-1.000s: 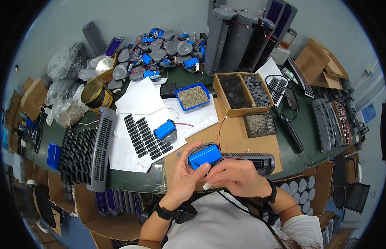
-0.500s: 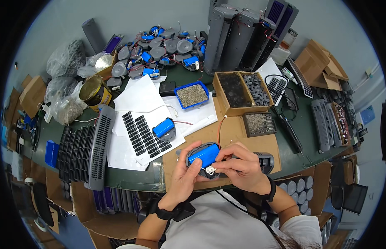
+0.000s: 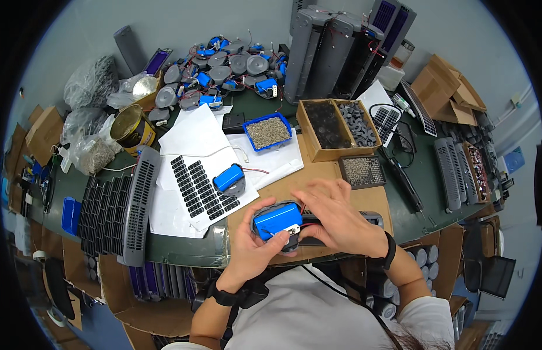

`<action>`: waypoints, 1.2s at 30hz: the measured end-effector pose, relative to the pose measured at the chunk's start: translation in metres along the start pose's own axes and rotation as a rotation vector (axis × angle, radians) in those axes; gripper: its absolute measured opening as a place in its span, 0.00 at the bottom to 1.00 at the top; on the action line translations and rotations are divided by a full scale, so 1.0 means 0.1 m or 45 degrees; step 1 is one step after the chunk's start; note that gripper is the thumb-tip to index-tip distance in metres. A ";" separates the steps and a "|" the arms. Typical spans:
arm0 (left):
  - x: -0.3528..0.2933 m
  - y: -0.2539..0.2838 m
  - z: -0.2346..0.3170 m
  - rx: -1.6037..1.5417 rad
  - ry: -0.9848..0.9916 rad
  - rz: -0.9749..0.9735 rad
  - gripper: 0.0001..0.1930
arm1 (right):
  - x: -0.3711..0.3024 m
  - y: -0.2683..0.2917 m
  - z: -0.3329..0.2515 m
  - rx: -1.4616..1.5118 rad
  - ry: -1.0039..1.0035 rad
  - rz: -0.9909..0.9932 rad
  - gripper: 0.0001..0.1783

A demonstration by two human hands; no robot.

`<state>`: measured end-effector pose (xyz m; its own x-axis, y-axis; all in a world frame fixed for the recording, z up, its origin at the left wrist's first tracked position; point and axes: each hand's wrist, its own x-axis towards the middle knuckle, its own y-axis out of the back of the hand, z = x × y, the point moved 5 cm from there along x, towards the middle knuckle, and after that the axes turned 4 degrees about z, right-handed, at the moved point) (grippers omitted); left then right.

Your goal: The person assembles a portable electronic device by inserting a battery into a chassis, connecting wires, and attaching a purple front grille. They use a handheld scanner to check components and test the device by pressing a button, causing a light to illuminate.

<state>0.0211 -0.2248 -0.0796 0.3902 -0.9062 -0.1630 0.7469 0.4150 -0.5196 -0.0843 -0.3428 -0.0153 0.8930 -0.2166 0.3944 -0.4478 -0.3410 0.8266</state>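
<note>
blue pack (image 3: 277,220) sits in a round grey housing (image 3: 260,207), lifted off the surface (image 3: 183,252), in front of the torso and over the near part of a cardboard sheet (image 3: 317,173). pack long axis runs mostly left to right, right end tipped slightly away from the person. left hand (image 3: 252,242) grasps the housing from the left: fingers curled round the far left rim, thumb pressed along the near side. right hand (image 3: 344,224) comes in from the right, fingers bent over the far right side, thumb at the near right; red wire (image 3: 309,224) runs between them, but cannot tell whether they are clenched on it or just resting by the rim. key relation, judged from here: white connector (image 3: 294,229) lies at the near right corner of the pack, between the two thumbs, left thumb tip nearer and looking in contact, right thumb just to the right of it. so connector is leftward of the right fingers, toward the person from the pack's long axis. second blue pack (image 3: 229,177) rests on white paper, farther off to the left, clear of both hands.
</note>
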 end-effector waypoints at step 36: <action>-0.14 1.19 -0.27 -0.378 -0.333 0.553 0.26 | 0.26 -0.95 0.08 -0.045 0.156 -0.857 0.33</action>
<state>0.0903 -0.1648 -0.1618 0.7748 -0.5923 -0.2210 0.3206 0.6694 -0.6701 -0.0188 -0.3234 -0.0862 0.9759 0.1378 -0.1694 0.2068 -0.3346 0.9194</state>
